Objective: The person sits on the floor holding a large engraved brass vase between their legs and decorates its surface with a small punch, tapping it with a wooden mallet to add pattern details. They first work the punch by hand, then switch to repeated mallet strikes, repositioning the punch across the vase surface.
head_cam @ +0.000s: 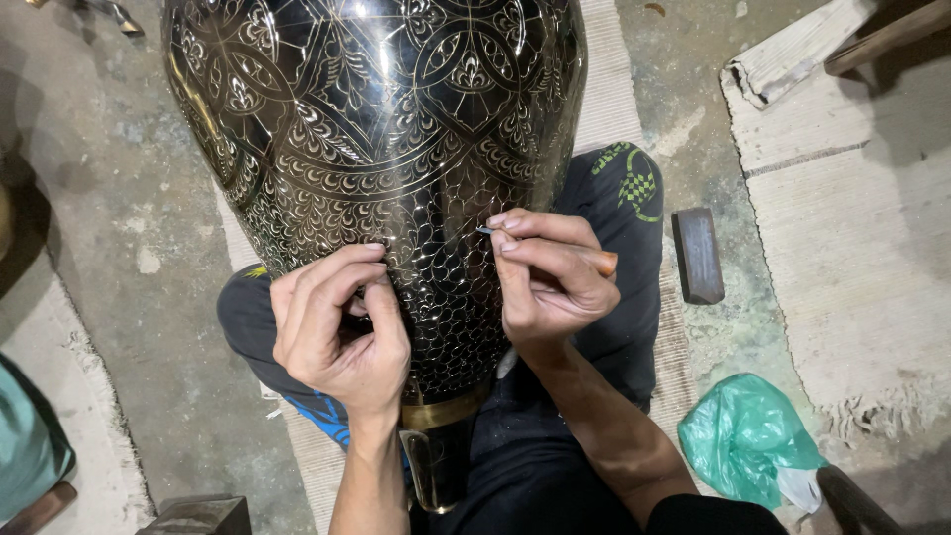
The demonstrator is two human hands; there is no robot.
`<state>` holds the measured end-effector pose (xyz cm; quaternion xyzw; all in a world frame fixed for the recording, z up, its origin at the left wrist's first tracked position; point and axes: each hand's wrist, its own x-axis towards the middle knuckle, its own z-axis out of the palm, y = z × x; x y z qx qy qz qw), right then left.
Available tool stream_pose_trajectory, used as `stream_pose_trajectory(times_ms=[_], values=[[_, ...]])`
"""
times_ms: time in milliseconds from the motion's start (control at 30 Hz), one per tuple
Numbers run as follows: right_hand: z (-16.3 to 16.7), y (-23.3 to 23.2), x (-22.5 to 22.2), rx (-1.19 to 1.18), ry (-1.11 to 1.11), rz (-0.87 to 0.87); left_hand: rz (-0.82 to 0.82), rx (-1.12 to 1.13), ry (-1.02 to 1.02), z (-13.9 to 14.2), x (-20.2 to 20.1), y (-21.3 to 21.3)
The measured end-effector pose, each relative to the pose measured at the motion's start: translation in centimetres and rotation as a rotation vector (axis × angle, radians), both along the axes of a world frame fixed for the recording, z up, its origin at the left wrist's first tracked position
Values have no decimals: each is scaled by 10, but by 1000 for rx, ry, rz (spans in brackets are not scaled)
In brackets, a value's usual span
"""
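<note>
From the head camera, looking straight down, a large black vase with fine golden engraved patterns fills the upper middle of the view. It lies tilted across the seated person's lap, its wide body away from them and its narrow brass-coloured neck pointing back toward their body, between the knees.

The right hand pinches a slim engraving tool between thumb and fingers, closed firmly on it. The tool's metal tip touches the scale-patterned part of the vase, and its orange-brown handle end sticks out past the knuckles to the right.

The left hand rests against the vase just beside the right one, fingers curled in and fingertips pressed on the dark surface. It grips nothing that I can make out; it only bears on the vase.

The person wears dark trousers with a green print at the right knee. They sit on a woven mat over a rough concrete floor.

To the right, well apart from the hands, a small dark rectangular block lies on the floor. Nearer the bottom right corner sits a crumpled green plastic bag.
</note>
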<state>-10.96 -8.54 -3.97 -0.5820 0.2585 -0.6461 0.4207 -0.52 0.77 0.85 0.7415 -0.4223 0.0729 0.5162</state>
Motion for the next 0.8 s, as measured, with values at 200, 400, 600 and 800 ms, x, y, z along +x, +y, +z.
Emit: stream_pose_trajectory(times_ms=[200, 400, 600, 800], values=[[-1, -1, -1, -11, -15, 14, 5, 3, 32, 1, -2, -1], [3, 6, 1, 114, -16, 13, -5, -4, 14, 0, -3, -3], [5, 10, 10, 84, -35, 1, -1, -6, 16, 0, -4, -5], [3, 8, 14, 54, 11, -25, -8, -24, 33, -3, 0, -7]])
